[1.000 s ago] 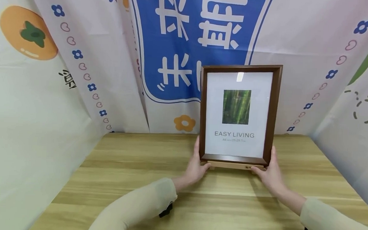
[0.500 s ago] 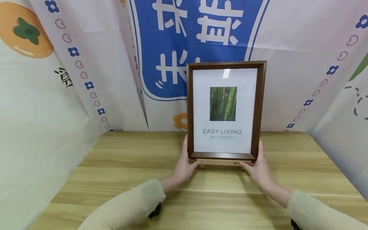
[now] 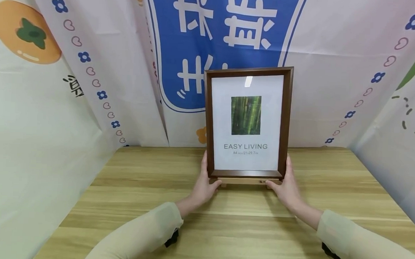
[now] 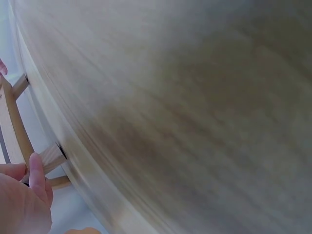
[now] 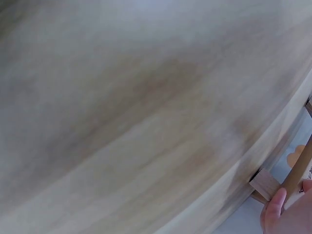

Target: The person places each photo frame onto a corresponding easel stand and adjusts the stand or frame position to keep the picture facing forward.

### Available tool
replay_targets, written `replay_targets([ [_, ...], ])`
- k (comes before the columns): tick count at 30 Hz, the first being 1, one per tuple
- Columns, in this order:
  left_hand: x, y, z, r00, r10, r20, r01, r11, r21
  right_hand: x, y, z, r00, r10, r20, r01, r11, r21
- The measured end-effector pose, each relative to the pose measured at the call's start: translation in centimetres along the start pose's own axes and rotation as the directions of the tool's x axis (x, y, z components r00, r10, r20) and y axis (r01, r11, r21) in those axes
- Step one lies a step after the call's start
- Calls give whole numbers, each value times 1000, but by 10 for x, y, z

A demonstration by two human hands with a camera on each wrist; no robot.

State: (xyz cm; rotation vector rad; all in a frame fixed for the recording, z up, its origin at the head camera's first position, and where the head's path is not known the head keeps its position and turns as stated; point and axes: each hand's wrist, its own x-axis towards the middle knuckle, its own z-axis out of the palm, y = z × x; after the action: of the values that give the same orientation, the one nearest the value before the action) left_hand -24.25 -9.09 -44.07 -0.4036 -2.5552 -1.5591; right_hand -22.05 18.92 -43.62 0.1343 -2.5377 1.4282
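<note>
A brown picture frame (image 3: pixel 245 115) with a bamboo picture and the words EASY LIVING stands upright, leaning slightly back, on a small wooden easel (image 3: pixel 243 181). My left hand (image 3: pixel 202 187) grips the left end of the easel's ledge, thumb in front and fingers up beside the frame. At the opposite end my right hand (image 3: pixel 287 189) holds the ledge the same way. In the left wrist view, a square easel leg (image 4: pixel 51 158) reaches the table beside the left hand. Another leg (image 5: pixel 264 184) shows by the right hand in the right wrist view. Most of the easel is hidden behind the frame.
The wood-grain table (image 3: pixel 150 188) extends on both sides of the frame. Close behind hangs a white printed cloth (image 3: pixel 332 80) with a blue panel, and more cloth encloses the left and right sides.
The frame and easel have shifted left along the table with both hands holding on, mostly in the first half second. The view has also moved slightly.
</note>
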Motion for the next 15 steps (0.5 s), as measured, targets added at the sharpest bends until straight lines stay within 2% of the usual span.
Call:
replay_targets([
  [15,-2,3,1,1000,4,-7,-4,1000,17,1,0,0,999,30,10,-30,1000,-7],
])
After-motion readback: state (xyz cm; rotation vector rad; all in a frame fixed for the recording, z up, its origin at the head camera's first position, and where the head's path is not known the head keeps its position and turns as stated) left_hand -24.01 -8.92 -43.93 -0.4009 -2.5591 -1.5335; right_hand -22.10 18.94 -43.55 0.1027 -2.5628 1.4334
